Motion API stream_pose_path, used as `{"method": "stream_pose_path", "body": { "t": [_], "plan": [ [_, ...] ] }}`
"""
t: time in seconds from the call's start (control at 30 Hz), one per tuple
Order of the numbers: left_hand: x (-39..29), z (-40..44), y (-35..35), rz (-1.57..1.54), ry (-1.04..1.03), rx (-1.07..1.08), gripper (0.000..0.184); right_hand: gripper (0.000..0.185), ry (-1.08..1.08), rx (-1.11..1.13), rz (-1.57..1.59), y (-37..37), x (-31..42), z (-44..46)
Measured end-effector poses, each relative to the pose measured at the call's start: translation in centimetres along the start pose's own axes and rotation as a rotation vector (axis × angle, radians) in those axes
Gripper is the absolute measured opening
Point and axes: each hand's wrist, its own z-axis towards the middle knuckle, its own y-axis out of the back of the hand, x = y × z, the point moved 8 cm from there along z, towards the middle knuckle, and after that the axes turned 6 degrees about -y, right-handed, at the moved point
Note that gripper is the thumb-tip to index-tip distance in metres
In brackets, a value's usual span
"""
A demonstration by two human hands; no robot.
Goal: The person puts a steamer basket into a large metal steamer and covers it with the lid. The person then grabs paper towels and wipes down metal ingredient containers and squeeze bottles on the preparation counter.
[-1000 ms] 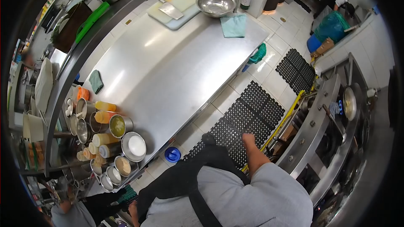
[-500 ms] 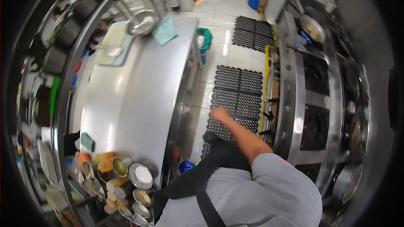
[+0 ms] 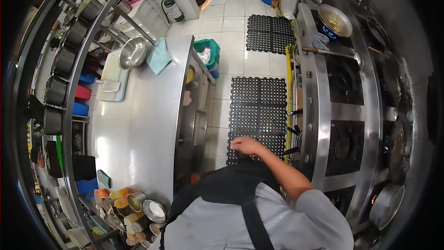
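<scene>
My right hand (image 3: pixel 245 145) hangs in front of my body over a black rubber floor mat (image 3: pixel 259 97). Its fingers are curled in loosely, and nothing shows in them. It touches neither the steel worktable (image 3: pixel 143 120) on the left nor the stove (image 3: pixel 319 125) on the right. My left hand is out of view. At the far end of the stove, a frying pan (image 3: pixel 334 20) with pieces of food in it sits over a blue flame.
A steel bowl (image 3: pixel 133 52), a teal cloth (image 3: pixel 159 57) and a cutting board (image 3: pixel 111 74) with a scraper-like tool lie at the table's far end. Several containers of ingredients (image 3: pixel 134 201) crowd its near end. A lined bin (image 3: pixel 208 55) stands past the table; pan handles (image 3: pixel 293 129) jut from the stove's side.
The view has shifted, bringing the shelf and bin more fully into sight. My right hand is slightly lower in the picture, its fingers less tightly curled. The frying pan remains on its burner.
</scene>
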Motion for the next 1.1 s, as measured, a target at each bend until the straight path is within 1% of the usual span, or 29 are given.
{"method": "stream_pose_path", "body": {
  "t": [0.03, 0.1, 0.23, 0.27, 0.33, 0.4, 0.5, 0.6, 0.67, 0.7, 0.73, 0.8, 0.83, 0.87, 0.93, 0.97, 1.0, 1.07, 1.1],
  "plan": [
    [-1.5, 0.7, -0.2, 0.016, -0.015, 0.025, 0.040, 0.035, -0.050, -0.032, 0.113, 2.1, 0.9, -0.6],
    [-4.7, 2.7, 0.1, 0.033, -0.048, 0.066, 0.040, 0.033, -0.067, -0.159, 0.285, 6.9, 2.5, 0.0],
    [-12.9, 7.5, 0.9, -0.040, -0.065, 0.162, 0.040, 0.033, -0.030, -0.252, 0.419, 11.1, 5.6, -0.5],
    [-15.4, 8.6, 1.2, -0.079, -0.050, 0.184, 0.040, 0.032, -0.026, -0.231, 0.392, 11.8, 6.7, -0.9],
    [-21.0, 11.7, 2.3, -0.130, -0.039, 0.213, 0.040, 0.034, -0.098, -0.199, 0.443, 13.2, 7.3, -0.9],
    [-26.3, 15.9, 4.1, -0.153, -0.049, 0.219, 0.040, 0.034, -0.131, -0.186, 0.462, 14.8, 6.6, 0.6],
    [-35.6, 22.7, 7.6, -0.261, -0.303, 0.096, 0.036, 0.032, -0.261, -0.233, 0.485, 19.0, 5.2, 4.3],
    [-43.6, 29.0, 12.7, -0.318, -0.441, -0.133, 0.030, 0.032, -0.189, -0.401, 0.227, 24.9, 2.3, 8.5],
    [-47.7, 31.9, 16.9, -0.333, -0.488, -0.295, 0.026, 0.033, -0.316, -0.499, 0.116, 28.8, -0.2, 9.3],
    [-49.5, 33.4, 19.2, -0.338, -0.519, -0.382, 0.025, 0.031, -0.404, -0.506, 0.228, 30.2, -3.2, 9.6],
    [-50.4, 35.0, 21.1, -0.363, -0.504, -0.407, 0.022, 0.031, -0.493, -0.513, 0.343, 31.3, -6.2, 9.5],
    [-54.0, 36.7, 24.5, -0.123, -0.599, -0.568, 0.023, 0.027, -0.756, -0.645, 0.613, 32.9, -10.1, 7.3],
    [-55.5, 37.1, 25.9, 0.007, -0.643, -0.640, 0.024, 0.023, -0.751, -0.667, 0.657, 33.3, -11.1, 6.2],
    [-55.5, 38.7, 27.2, 0.066, -0.598, -0.631, 0.027, 0.020, -0.741, -0.693, 0.702, 33.6, -11.8, 5.2],
    [-56.2, 41.0, 28.5, 0.238, -0.657, -0.764, 0.029, 0.017, -0.934, -0.700, 0.867, 33.2, -12.9, 3.1],
    [-56.3, 42.0, 28.7, 0.324, -0.677, -0.830, 0.030, 0.016, -0.897, -0.641, 0.732, 33.6, -13.5, 3.5],
    [-56.1, 43.3, 28.5, 0.368, -0.620, -0.894, 0.030, 0.014, -0.864, -0.579, 0.597, 33.8, -14.5, 4.0],
    [-56.1, 45.1, 27.0, 0.456, -0.493, -1.011, 0.030, 0.014, -0.872, -0.496, 0.475, 35.0, -12.6, 5.9],
    [-55.9, 45.4, 26.9, 0.425, -0.476, -1.017, 0.031, 0.014, -0.916, -0.480, 0.489, 35.3, -11.6, 7.3]
  ]
}}
